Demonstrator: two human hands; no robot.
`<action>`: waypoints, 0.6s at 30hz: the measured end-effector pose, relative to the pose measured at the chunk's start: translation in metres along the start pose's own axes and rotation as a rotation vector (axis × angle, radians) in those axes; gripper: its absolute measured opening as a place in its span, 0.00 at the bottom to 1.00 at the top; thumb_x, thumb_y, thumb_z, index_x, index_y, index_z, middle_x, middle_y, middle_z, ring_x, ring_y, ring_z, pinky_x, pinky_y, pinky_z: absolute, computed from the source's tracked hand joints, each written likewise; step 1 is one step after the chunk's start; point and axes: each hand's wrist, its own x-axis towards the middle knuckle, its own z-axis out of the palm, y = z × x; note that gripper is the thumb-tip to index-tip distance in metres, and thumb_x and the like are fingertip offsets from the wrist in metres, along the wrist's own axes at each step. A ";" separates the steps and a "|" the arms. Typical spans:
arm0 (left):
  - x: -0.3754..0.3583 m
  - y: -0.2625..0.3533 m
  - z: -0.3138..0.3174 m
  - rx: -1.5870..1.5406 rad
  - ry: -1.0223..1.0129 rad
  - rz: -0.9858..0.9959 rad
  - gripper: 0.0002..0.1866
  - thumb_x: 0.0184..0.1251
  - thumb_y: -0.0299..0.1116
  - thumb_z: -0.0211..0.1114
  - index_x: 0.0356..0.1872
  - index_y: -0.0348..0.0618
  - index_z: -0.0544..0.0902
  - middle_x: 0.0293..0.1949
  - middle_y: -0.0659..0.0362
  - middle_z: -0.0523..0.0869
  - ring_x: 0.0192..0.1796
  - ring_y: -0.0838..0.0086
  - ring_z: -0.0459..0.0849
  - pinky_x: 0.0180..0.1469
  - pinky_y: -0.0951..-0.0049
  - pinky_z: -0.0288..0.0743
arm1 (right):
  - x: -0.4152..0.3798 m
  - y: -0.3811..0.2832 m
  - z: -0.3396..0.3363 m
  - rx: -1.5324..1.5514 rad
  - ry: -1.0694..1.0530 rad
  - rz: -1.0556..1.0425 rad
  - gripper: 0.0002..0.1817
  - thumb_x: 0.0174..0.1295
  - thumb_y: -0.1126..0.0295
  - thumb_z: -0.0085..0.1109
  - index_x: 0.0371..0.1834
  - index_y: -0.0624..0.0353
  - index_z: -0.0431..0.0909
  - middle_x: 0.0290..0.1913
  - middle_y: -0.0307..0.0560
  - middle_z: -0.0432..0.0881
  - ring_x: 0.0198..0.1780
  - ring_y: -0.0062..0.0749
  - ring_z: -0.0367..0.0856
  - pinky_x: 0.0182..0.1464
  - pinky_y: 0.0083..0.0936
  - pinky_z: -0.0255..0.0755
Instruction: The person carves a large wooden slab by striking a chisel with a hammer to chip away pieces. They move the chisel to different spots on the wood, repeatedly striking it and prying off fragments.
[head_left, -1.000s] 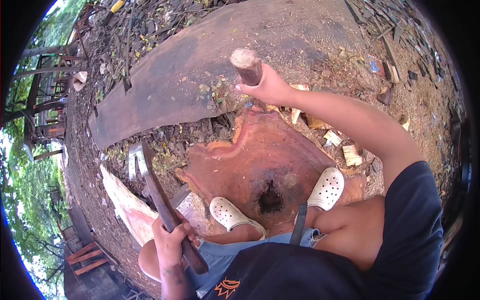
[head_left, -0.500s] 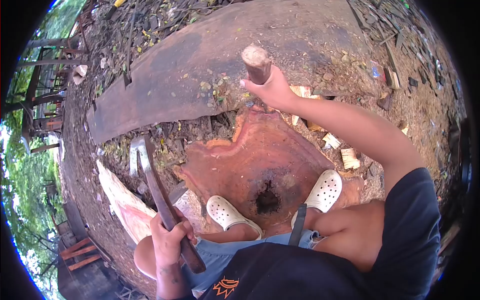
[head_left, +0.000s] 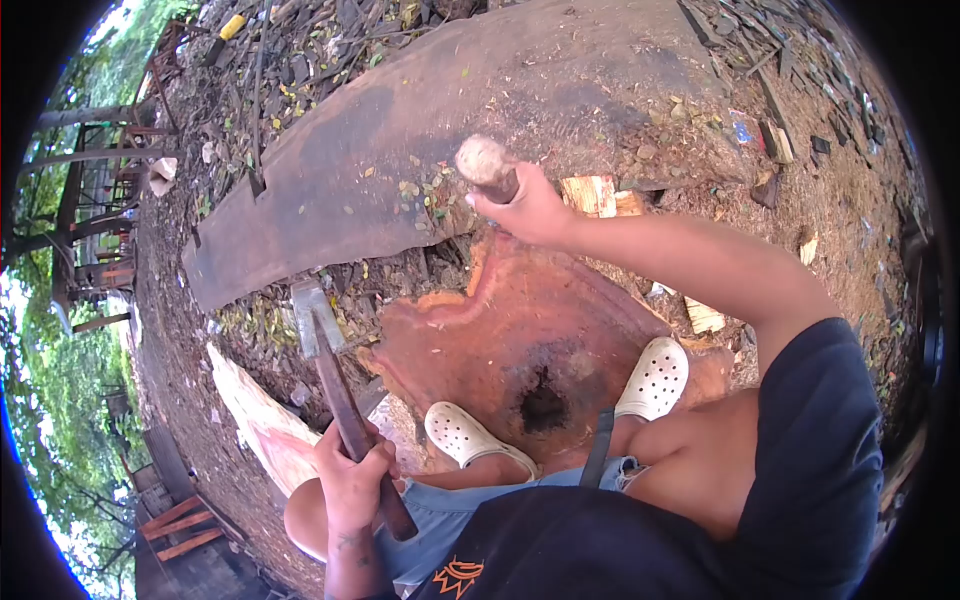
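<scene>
My left hand (head_left: 352,478) is wrapped round the wooden handle of a hatchet-like tool (head_left: 345,400), whose metal head points up and away from me, left of the stump. My right hand (head_left: 530,208) grips a short, thick piece of wood (head_left: 487,165) above the far edge of the stump, its pale, rough end facing up and left. Under both arms lies a broad reddish stump (head_left: 480,340) with a dark hole near its front. The tool and the wood piece are well apart.
My feet in white clogs (head_left: 652,380) rest at the stump's near side. A long brown sheet (head_left: 400,150) lies beyond it. Split wood chunks (head_left: 588,196) lie right of my right hand, and a pale split log (head_left: 255,410) is at the left.
My right hand and the wood piece have moved left and slightly toward me. The tool's head has swung right, closer to the stump. The view has shifted a little.
</scene>
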 end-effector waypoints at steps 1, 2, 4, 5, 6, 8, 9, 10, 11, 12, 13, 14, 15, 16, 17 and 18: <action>0.000 0.004 0.001 0.033 0.021 0.043 0.11 0.48 0.25 0.61 0.32 0.32 0.72 0.18 0.58 0.75 0.17 0.76 0.74 0.20 0.78 0.70 | 0.001 0.002 0.002 0.017 0.005 -0.052 0.16 0.60 0.68 0.61 0.48 0.66 0.75 0.35 0.37 0.81 0.37 0.17 0.76 0.43 0.23 0.72; 0.000 0.014 -0.002 0.059 0.026 0.067 0.11 0.48 0.24 0.61 0.33 0.33 0.72 0.19 0.59 0.76 0.18 0.77 0.75 0.22 0.79 0.71 | 0.001 0.003 0.000 0.001 -0.011 0.013 0.18 0.59 0.68 0.62 0.49 0.68 0.74 0.40 0.43 0.80 0.41 0.22 0.76 0.47 0.23 0.70; -0.001 0.043 -0.013 0.106 0.083 0.222 0.12 0.47 0.26 0.64 0.33 0.34 0.73 0.20 0.59 0.76 0.19 0.78 0.77 0.23 0.80 0.70 | 0.003 0.009 0.004 0.002 -0.011 0.038 0.23 0.56 0.67 0.62 0.51 0.73 0.72 0.50 0.58 0.77 0.52 0.36 0.75 0.57 0.26 0.66; -0.001 0.056 -0.020 0.118 0.197 0.316 0.12 0.46 0.29 0.65 0.32 0.36 0.74 0.19 0.60 0.76 0.19 0.78 0.76 0.23 0.80 0.70 | 0.002 0.019 0.005 -0.046 0.005 0.010 0.23 0.56 0.67 0.62 0.50 0.72 0.72 0.47 0.55 0.78 0.49 0.33 0.76 0.55 0.25 0.68; -0.005 0.082 -0.022 0.134 0.308 0.420 0.13 0.46 0.32 0.65 0.30 0.37 0.74 0.19 0.60 0.76 0.19 0.78 0.75 0.23 0.80 0.69 | 0.001 0.022 0.005 -0.095 0.023 -0.016 0.22 0.57 0.66 0.63 0.50 0.71 0.73 0.45 0.53 0.80 0.47 0.30 0.78 0.52 0.25 0.69; -0.005 0.121 -0.036 0.172 0.474 0.803 0.16 0.53 0.42 0.63 0.33 0.39 0.75 0.17 0.63 0.71 0.22 0.81 0.69 0.28 0.81 0.62 | -0.001 0.020 0.004 -0.143 0.044 -0.043 0.21 0.57 0.66 0.63 0.49 0.70 0.74 0.43 0.52 0.81 0.44 0.28 0.79 0.51 0.25 0.71; -0.007 0.144 -0.027 -0.058 0.601 0.863 0.13 0.59 0.39 0.59 0.32 0.39 0.73 0.20 0.64 0.69 0.24 0.80 0.67 0.31 0.80 0.62 | -0.002 0.018 0.004 -0.140 0.044 -0.044 0.22 0.57 0.65 0.63 0.49 0.70 0.74 0.43 0.54 0.81 0.44 0.30 0.80 0.51 0.26 0.71; -0.009 0.163 -0.052 -0.259 0.435 0.942 0.09 0.63 0.35 0.55 0.30 0.40 0.71 0.22 0.64 0.66 0.27 0.80 0.66 0.33 0.80 0.62 | -0.003 0.016 0.004 -0.219 0.094 -0.109 0.22 0.57 0.65 0.63 0.49 0.70 0.74 0.44 0.54 0.81 0.45 0.31 0.80 0.52 0.26 0.71; -0.009 0.177 -0.077 -0.243 0.265 1.121 0.09 0.65 0.33 0.51 0.27 0.41 0.70 0.23 0.62 0.65 0.29 0.77 0.67 0.34 0.77 0.63 | -0.005 0.014 0.006 -0.296 0.144 -0.170 0.22 0.56 0.65 0.63 0.49 0.69 0.74 0.45 0.55 0.81 0.46 0.31 0.79 0.53 0.27 0.71; -0.004 0.177 -0.077 -0.253 0.271 1.170 0.10 0.65 0.34 0.50 0.26 0.41 0.70 0.24 0.61 0.66 0.31 0.76 0.68 0.36 0.76 0.64 | -0.006 0.013 0.007 -0.375 0.191 -0.232 0.22 0.56 0.65 0.63 0.49 0.69 0.74 0.45 0.55 0.80 0.47 0.32 0.79 0.53 0.27 0.71; 0.004 0.170 -0.024 -0.079 0.589 1.199 0.11 0.66 0.35 0.49 0.25 0.42 0.72 0.25 0.60 0.69 0.32 0.74 0.69 0.39 0.73 0.66 | -0.006 0.012 0.007 -0.353 0.173 -0.215 0.21 0.56 0.66 0.63 0.49 0.69 0.74 0.47 0.56 0.80 0.48 0.32 0.79 0.54 0.27 0.70; 0.012 0.163 0.028 0.084 0.927 1.150 0.13 0.66 0.36 0.48 0.24 0.42 0.73 0.26 0.58 0.71 0.33 0.71 0.71 0.41 0.70 0.68 | -0.007 0.010 0.008 -0.326 0.158 -0.194 0.21 0.56 0.66 0.63 0.50 0.68 0.74 0.48 0.56 0.79 0.49 0.32 0.78 0.55 0.28 0.70; 0.027 0.124 0.027 0.163 0.515 1.117 0.09 0.63 0.32 0.52 0.25 0.43 0.76 0.26 0.57 0.74 0.30 0.73 0.74 0.37 0.72 0.71 | -0.006 0.009 0.007 -0.304 0.148 -0.185 0.21 0.56 0.67 0.63 0.50 0.68 0.74 0.49 0.56 0.79 0.51 0.32 0.78 0.56 0.28 0.69; 0.043 0.092 0.050 0.429 0.356 0.698 0.07 0.56 0.31 0.57 0.29 0.37 0.77 0.26 0.56 0.77 0.28 0.71 0.75 0.34 0.70 0.72 | -0.003 0.011 0.005 -0.161 0.112 -0.127 0.22 0.54 0.68 0.63 0.49 0.69 0.74 0.48 0.58 0.78 0.51 0.37 0.77 0.57 0.28 0.69; 0.059 0.060 0.072 0.807 0.131 0.322 0.12 0.49 0.30 0.62 0.33 0.31 0.78 0.25 0.54 0.80 0.27 0.69 0.76 0.32 0.69 0.72 | -0.004 0.012 0.005 -0.020 0.064 -0.069 0.22 0.52 0.69 0.63 0.49 0.71 0.74 0.48 0.59 0.78 0.51 0.42 0.77 0.57 0.28 0.68; 0.077 0.036 0.076 0.473 -0.241 0.283 0.13 0.48 0.29 0.60 0.34 0.31 0.77 0.20 0.58 0.77 0.22 0.70 0.74 0.27 0.68 0.70 | -0.004 0.013 0.003 0.111 0.003 -0.015 0.22 0.51 0.70 0.63 0.48 0.72 0.73 0.48 0.61 0.77 0.51 0.47 0.77 0.57 0.28 0.68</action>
